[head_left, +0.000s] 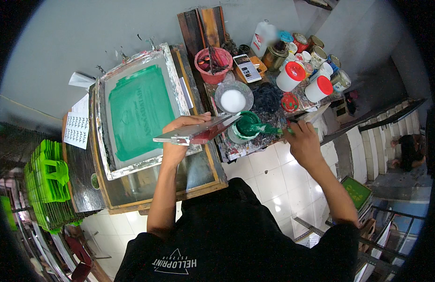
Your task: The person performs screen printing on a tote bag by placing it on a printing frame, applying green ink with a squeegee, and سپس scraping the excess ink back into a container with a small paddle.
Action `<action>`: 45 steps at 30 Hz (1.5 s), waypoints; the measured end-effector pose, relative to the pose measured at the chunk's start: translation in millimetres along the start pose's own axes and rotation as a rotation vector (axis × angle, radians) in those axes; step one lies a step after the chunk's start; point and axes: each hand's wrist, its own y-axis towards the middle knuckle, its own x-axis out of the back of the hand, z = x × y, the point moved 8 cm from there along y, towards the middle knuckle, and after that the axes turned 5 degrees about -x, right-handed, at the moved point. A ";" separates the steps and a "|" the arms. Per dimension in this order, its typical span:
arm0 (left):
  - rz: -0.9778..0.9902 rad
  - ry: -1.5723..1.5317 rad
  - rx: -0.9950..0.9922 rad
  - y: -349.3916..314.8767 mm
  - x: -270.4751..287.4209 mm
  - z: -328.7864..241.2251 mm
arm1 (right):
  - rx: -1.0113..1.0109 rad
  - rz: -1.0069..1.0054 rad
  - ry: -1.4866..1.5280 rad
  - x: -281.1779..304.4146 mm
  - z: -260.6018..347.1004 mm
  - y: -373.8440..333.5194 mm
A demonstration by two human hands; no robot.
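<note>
My left hand (176, 129) is closed around a wide squeegee (201, 133), its pale handle toward me and a reddish face below. The squeegee's far end reaches the edge of a tub (235, 136) of green ink. In my right hand (303, 144) is an ink-coated spatula (270, 129), gripped by its handle, with its blade over or in the tub; the exact contact cannot be made out. To the left lies a printing screen (104, 150) with a white-stained frame and green ink spread across its mesh.
Behind the tub are a bowl (248, 94) with white contents, a pink basin (198, 63) and a phone (247, 68). Red-lidded jars (289, 81) and several cans crowd the right. Bright green cut pieces (48, 174) sit on a rack at left. Another person (410, 152) is at far right.
</note>
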 end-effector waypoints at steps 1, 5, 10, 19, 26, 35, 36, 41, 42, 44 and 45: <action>0.008 -0.007 -0.018 -1.4 -0.1 1.5 | 0.037 0.033 -0.041 5.7 -0.4 6.4; 0.023 0.019 -0.038 -4.1 -6.2 4.8 | 0.145 0.105 -0.138 28.5 0.6 25.3; 0.034 -0.066 -0.034 -6.7 -5.7 16.2 | 0.142 0.140 -0.110 41.9 -3.5 30.6; 0.114 -0.068 -0.088 -2.5 -11.6 16.8 | -0.366 0.088 0.406 56.3 -67.2 1.1; 0.174 -0.033 -0.138 7.1 -28.4 -0.2 | -0.944 0.122 1.289 -42.3 -56.6 -61.2; 0.149 -0.022 -0.154 13.3 -32.3 -6.5 | -1.053 0.208 1.479 -60.8 -28.4 -62.2; 0.148 -0.027 -0.155 14.9 -31.8 -5.0 | -1.053 0.221 1.473 -56.1 -26.0 -60.4; 0.107 -0.067 -0.147 19.4 -23.8 5.9 | -1.023 0.304 1.525 -34.3 -11.6 -55.2; 0.111 -0.054 -0.158 21.1 -22.8 6.8 | -1.016 0.316 1.523 -29.7 -9.6 -53.3; 0.116 -0.029 -0.179 21.9 -20.4 8.9 | -1.003 0.344 1.519 -22.7 -4.5 -51.4; 0.115 -0.019 -0.177 22.5 -19.4 10.9 | -0.990 0.328 1.542 -19.6 -3.1 -50.6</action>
